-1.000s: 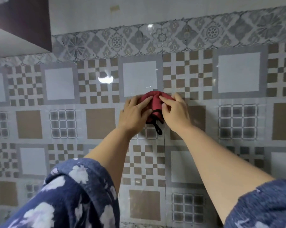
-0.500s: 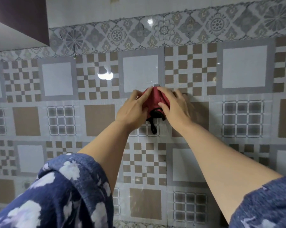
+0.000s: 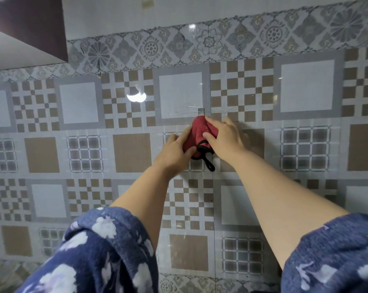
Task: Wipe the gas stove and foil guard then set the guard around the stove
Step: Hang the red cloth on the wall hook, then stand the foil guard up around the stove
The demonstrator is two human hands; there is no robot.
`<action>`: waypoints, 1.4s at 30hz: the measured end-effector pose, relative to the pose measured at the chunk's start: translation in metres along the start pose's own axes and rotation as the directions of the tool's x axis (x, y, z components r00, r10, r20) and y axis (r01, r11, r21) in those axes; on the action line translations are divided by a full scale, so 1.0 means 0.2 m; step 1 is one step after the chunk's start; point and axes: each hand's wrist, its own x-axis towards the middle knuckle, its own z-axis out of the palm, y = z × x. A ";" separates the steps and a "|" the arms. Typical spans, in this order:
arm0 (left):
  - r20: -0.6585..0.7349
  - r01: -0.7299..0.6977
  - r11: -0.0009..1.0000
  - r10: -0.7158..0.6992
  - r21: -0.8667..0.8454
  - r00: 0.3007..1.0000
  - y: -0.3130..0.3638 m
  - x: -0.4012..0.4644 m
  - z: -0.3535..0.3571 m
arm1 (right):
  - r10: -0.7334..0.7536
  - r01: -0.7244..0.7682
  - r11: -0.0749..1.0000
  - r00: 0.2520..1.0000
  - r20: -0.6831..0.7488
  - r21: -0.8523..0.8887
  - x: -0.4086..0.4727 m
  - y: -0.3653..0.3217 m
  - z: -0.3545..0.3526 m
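Note:
A bunched red cloth [image 3: 197, 132] with black trim and a black hanging loop [image 3: 208, 163] is pressed against the tiled wall [image 3: 305, 144]. My left hand [image 3: 174, 151] grips its lower left side, thumb on the cloth. My right hand [image 3: 225, 140] holds its upper right, fingers laid over the top. A small metal hook [image 3: 201, 112] sticks out of the wall just above the cloth. The stove and the foil guard are not in view.
A dark cabinet [image 3: 28, 28] with a pale underside hangs at the upper left. Patterned tiles fill the view, with a light's reflection [image 3: 136, 97] on them. My blue flowered sleeves [image 3: 98, 254] cover the bottom corners.
The left hand has slid lower on the cloth while the right hand stays over its top. The cloth's top edge now sits just under the hook.

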 end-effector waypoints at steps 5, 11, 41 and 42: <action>0.050 0.014 0.998 -0.017 0.067 0.999 0.04 -0.19 -0.04 | 0.098 -0.091 0.991 0.993 0.068 -0.094 -0.17 -0.03 -0.02; 0.198 0.146 0.980 -0.171 0.135 0.965 0.08 -0.56 -0.17 | 0.166 -0.143 0.984 0.951 0.259 -0.104 -0.56 -0.15 -0.05; 0.333 0.691 0.555 -0.832 0.464 0.444 -0.18 -3.16 -0.61 | -0.225 0.202 0.964 0.267 0.937 0.174 -2.83 -0.80 0.38; 0.286 0.714 0.530 -0.848 0.458 0.446 -0.17 -3.22 -0.62 | -0.274 0.227 0.950 0.273 0.922 0.215 -2.85 -0.83 0.40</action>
